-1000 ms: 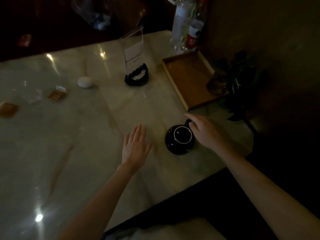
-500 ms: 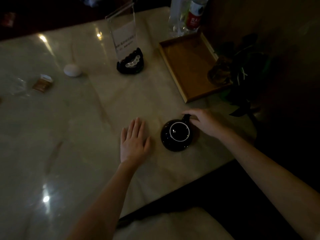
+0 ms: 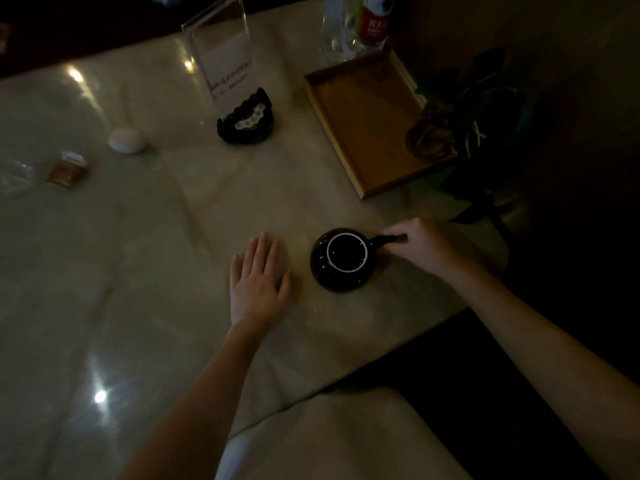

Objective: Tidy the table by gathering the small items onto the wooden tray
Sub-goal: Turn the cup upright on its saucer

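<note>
**Q:** How far had the tidying got?

**A:** By the look of it, barely begun. The wooden tray [image 3: 367, 109] lay at the far right of the marble table [image 3: 145, 271] with nothing resting on its visible floor. The dark cup [image 3: 341, 259] stood upright on the table, near the tray's front corner but apart from it. The right hand [image 3: 420, 245] had its fingers curled round the cup's handle; the cup did not appear lifted. The left hand [image 3: 258, 278] lay flat on the table beside the cup, fingers straight, holding nothing.

**Q:** What remained?

**A:** Apparently everything: the cup, a white rounded object [image 3: 126, 140], a small brown packet [image 3: 67, 169] and a dark beaded holder [image 3: 246, 121] carrying a clear sign stand [image 3: 225, 64], all well apart from the tray.

**Q:** What was unclear?

**A:** The light was poor. A glass jar [image 3: 429, 133] with a dark plant [image 3: 485, 116] overlapped the tray's right edge; whether it stood on the tray or beside it could not be told. Bottles [image 3: 353, 26] behind the tray were cut off at the top. A crumpled clear wrapper [image 3: 15, 178] at the left edge was only faintly legible.
</note>
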Tool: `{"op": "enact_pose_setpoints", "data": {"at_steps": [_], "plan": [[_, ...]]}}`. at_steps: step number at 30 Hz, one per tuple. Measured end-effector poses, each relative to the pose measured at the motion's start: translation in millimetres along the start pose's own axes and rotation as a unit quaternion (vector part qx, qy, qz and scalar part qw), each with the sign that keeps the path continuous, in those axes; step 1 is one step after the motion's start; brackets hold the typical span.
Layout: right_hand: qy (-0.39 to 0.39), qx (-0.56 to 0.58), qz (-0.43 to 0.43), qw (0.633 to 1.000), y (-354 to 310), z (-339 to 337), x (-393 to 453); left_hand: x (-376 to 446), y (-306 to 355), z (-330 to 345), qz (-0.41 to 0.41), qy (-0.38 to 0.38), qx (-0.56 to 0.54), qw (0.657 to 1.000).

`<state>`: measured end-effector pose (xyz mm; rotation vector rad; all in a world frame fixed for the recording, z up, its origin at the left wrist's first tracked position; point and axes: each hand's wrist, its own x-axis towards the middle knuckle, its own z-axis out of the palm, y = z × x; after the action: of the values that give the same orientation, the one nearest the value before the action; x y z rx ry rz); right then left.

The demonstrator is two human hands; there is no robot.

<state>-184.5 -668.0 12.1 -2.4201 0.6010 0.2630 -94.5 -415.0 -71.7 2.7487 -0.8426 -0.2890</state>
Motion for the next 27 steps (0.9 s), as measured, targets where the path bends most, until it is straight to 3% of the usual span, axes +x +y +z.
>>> {"op": "enact_pose_setpoints", "data": {"at_steps": [5,22,27], "plan": [[0.013,0.034,0.045,0.998,0.9,6.7,-16.6,-0.7,0.6,-0.4,0.001,0.004,0.002,1.0],[0.082,0.168,0.059,0.981,-9.4,55.4,-56.8,-1.6,1.3,0.8,0.0,0.012,-0.007,1.0],[0.115,0.076,-0.004,0.99,-8.4,62.6,-63.5,-1.7,1.1,0.3,0.001,0.006,0.005,1.0]]}}
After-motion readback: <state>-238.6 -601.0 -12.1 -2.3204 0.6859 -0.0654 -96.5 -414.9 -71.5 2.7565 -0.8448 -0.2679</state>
